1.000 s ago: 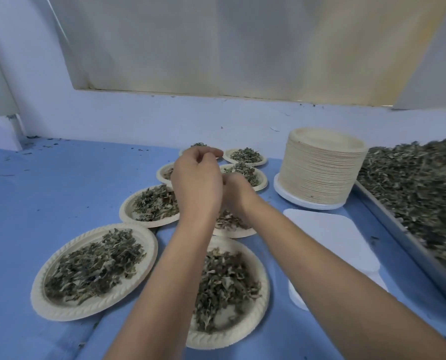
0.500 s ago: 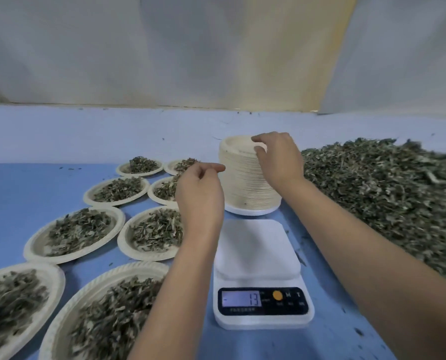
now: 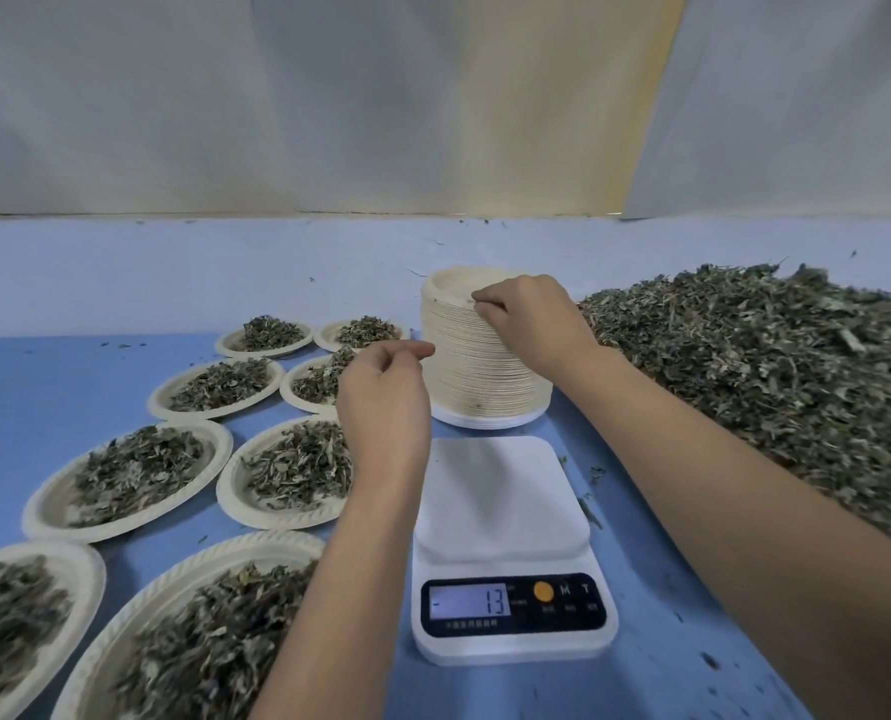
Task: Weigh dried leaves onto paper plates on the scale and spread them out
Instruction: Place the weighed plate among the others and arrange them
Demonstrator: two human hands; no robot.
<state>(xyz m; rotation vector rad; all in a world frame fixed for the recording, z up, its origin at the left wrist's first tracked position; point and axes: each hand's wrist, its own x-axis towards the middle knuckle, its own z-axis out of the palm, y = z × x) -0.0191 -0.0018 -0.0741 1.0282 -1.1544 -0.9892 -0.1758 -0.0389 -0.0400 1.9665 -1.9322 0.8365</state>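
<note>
A white digital scale (image 3: 500,506) sits in front of me, its pan bare and its display reading 13. Behind it stands a tall stack of paper plates (image 3: 464,356). My right hand (image 3: 529,319) rests on the stack's top rim, fingers pinching the edge of the top plate. My left hand (image 3: 383,402) hovers left of the stack, above the scale's left edge, fingers loosely curled and holding nothing I can see. A big heap of dried leaves (image 3: 776,376) fills the right side.
Several paper plates with spread leaves lie on the blue table (image 3: 43,376) to the left, the nearest plate (image 3: 137,615) at the bottom edge. A pale wall and curtain close off the back. Leaf crumbs dot the table near the scale.
My view swung right from the filled plates to the scale. My right hand went to the plate stack and now pinches its top edge; my left hand lifted off the plates.
</note>
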